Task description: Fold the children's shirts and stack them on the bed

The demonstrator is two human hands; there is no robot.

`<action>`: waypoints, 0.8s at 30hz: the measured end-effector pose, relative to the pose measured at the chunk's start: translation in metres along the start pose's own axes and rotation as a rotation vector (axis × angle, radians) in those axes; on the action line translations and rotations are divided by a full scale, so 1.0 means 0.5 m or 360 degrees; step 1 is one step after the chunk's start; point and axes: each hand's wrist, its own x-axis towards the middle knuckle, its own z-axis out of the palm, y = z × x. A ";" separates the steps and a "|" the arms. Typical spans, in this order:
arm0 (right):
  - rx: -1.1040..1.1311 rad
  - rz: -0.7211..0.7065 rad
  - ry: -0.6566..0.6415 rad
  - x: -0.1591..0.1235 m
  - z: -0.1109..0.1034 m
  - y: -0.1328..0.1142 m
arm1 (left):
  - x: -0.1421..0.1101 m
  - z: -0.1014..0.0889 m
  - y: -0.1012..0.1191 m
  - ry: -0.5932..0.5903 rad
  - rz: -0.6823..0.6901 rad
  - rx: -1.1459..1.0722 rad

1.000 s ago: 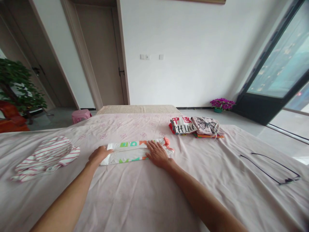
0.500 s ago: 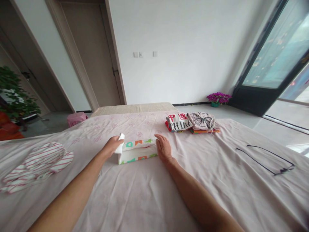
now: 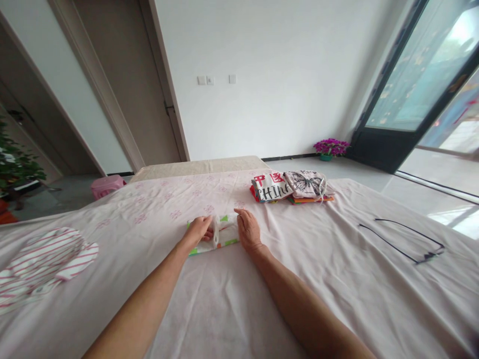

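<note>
A folded white cloth with green and orange prints (image 3: 227, 243) lies in front of me, a narrow strip whose left end is turned in over its middle. My left hand (image 3: 201, 231) is closed on that left end, its fingers curled against the fold; part of the cloth is hidden under it. At the cloth's right end rests my right hand (image 3: 250, 230), fingers stretched out along the edge and touching it. Whether the thumb is under the cloth I cannot tell.
Folded clothes in two stacks, one topped by a CHINA print (image 3: 272, 188), the other by a butterfly print (image 3: 305, 184), sit at the back right. Glasses (image 3: 424, 257) lie to the right, a crumpled striped garment (image 3: 48, 262) to the left, all on a pink sheet (image 3: 220, 309).
My left hand has moved right, carrying the cloth's left end over onto its middle. My right hand stays at the right end. The view has shifted slightly to the right.
</note>
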 end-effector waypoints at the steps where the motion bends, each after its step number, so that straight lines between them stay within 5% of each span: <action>1: -0.0007 -0.0006 -0.0002 0.000 0.000 -0.001 | -0.002 -0.001 0.000 0.0037 0.0046 0.0023; 6: -0.0031 -0.0058 -0.0015 0.000 0.001 -0.008 | -0.025 0.009 -0.017 0.0206 0.0477 0.0283; 11: -0.0050 -0.0117 -0.0072 -0.002 0.003 -0.009 | -0.046 0.064 -0.056 0.0200 0.0968 0.1144; 14: -0.0049 -0.0098 -0.0085 -0.003 0.005 -0.005 | -0.042 0.072 -0.061 0.0166 0.0936 0.1298; 18: 0.0026 -0.0039 0.0000 -0.002 0.006 0.007 | -0.028 0.017 -0.063 0.0347 0.0819 0.1016; 21: 0.0107 0.0002 0.0132 0.006 0.001 0.022 | -0.021 -0.050 -0.078 0.0624 0.0353 0.0606; 24: 0.0150 0.0088 0.0284 0.021 -0.011 0.049 | -0.018 -0.100 -0.101 0.0538 0.0005 0.0350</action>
